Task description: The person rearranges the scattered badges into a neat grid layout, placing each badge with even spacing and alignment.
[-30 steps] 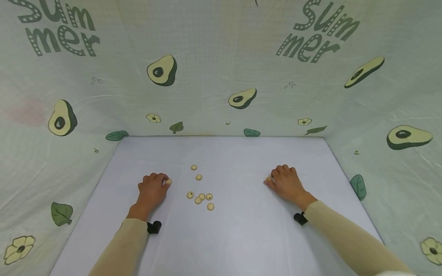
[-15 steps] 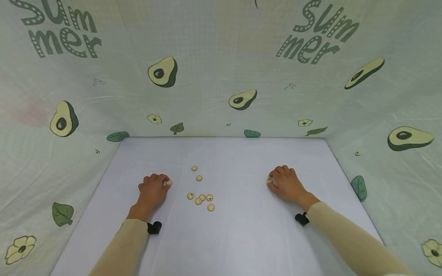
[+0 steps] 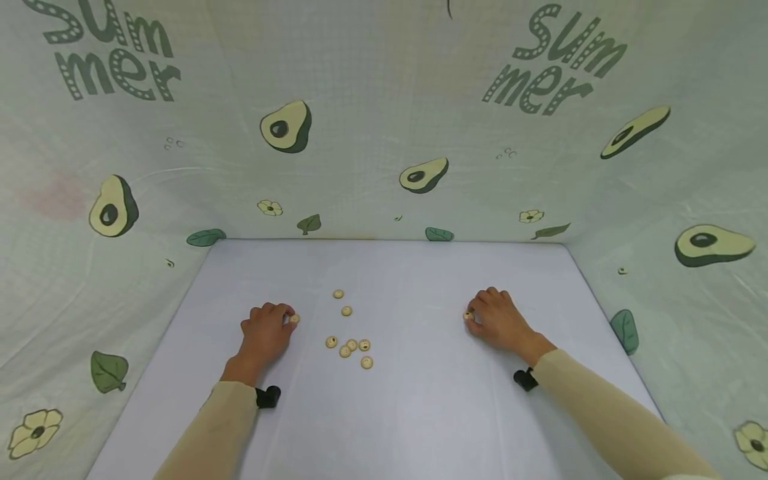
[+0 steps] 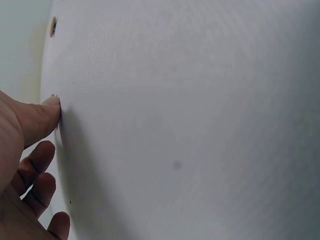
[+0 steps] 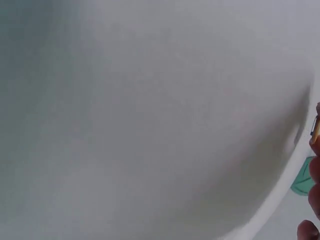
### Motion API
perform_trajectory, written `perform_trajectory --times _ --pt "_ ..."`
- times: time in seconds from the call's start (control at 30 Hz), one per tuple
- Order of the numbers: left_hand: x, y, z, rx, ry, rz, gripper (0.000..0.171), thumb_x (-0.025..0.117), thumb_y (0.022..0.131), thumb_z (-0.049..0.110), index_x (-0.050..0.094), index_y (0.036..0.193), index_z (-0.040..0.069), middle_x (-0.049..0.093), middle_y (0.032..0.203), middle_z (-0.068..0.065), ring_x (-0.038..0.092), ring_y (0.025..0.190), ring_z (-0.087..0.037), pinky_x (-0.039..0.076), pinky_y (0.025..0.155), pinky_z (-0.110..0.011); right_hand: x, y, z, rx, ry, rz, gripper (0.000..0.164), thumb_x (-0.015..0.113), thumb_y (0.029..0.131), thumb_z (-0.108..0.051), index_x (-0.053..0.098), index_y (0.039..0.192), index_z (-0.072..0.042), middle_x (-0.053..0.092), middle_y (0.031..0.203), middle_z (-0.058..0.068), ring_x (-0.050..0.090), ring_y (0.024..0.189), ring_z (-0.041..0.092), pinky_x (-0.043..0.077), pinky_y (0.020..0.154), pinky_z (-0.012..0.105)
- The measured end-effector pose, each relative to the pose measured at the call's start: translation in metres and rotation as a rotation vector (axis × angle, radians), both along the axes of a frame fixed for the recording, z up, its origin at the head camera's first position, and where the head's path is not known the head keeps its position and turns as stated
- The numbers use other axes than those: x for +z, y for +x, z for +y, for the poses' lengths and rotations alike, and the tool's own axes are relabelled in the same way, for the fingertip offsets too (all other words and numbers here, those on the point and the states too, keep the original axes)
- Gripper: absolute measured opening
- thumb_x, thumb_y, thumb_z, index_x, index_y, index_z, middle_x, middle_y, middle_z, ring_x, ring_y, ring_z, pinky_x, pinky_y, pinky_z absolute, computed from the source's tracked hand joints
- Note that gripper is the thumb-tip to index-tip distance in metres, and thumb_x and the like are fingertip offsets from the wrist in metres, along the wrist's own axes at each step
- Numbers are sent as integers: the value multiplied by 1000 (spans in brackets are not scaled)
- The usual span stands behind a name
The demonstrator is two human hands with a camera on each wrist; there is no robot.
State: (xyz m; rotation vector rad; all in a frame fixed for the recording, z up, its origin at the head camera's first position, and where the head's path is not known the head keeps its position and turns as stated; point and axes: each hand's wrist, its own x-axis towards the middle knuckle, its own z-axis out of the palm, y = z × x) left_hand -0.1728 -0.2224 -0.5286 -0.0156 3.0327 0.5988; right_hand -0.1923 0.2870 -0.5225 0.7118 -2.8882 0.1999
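Note:
In the head view my left hand (image 3: 265,335) is at the left of the white table, pinching a small round tan disc with dark marks (image 3: 295,319) between thumb and finger. My right hand (image 3: 499,321), far over on the right, pinches a similar disc (image 3: 468,315). In the left wrist view the left thumb (image 4: 40,119) is low at the table, and its disc is mostly hidden. At the edge of the right wrist view, only some right fingertips (image 5: 314,172) and a sliver of a disc (image 5: 316,131) show. Between the hands lie several more such discs (image 3: 367,363), mostly nearer the left hand.
The white table (image 3: 420,413) has its far edge against a pale cloth backdrop (image 3: 354,80) printed with avocados, leaves and lettering. Cloth also hangs along both sides. A black wrist camera sits under each sleeve cuff (image 3: 268,397).
My right hand and its disc have shifted slightly to the right, and the disc now shows more between the fingertips. The left hand barely moves. The whole head view has tilted slightly.

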Motion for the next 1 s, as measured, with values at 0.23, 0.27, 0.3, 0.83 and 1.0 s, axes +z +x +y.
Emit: perform_trajectory --times 0.23,0.27,0.3,0.83,1.0 --pt "1 0 1 -15 -13 -3 24 68 103 20 68 122 6 63 130 -25 52 121 -47 39 96 -68 18 -28 -1 -8 10 26 22 75 94 -27 74 103 -7 68 106 10 56 101 31 42 92 51" --pt "0 0 1 -15 -14 -5 24 68 103 20 68 123 6 63 130 -25 52 121 -47 39 96 -68 20 -34 -2 -9 19 30 23 74 95 -28 74 103 -7 69 107 10 56 101 31 42 92 51" --pt "0 -1 1 -13 -12 -10 24 68 103 20 68 123 6 63 130 -25 52 120 -46 39 96 -68 22 -38 -3 -8 24 32 23 74 95 -28 74 103 -6 69 107 11 56 101 32 42 92 52" --pt "1 -4 0 -4 9 -47 28 66 104 19 65 128 5 62 131 -24 53 122 -47 38 96 -69 13 -82 -30 -15 40 -48 23 68 99 -27 72 107 -6 66 113 12 54 106 33 40 96 54" --pt "0 -5 0 -5 -1 -52 27 67 104 19 65 127 5 64 128 -24 55 118 -46 40 94 -68 9 -87 -42 8 35 -47 24 68 100 -28 71 108 -6 66 114 12 53 107 33 40 97 53"
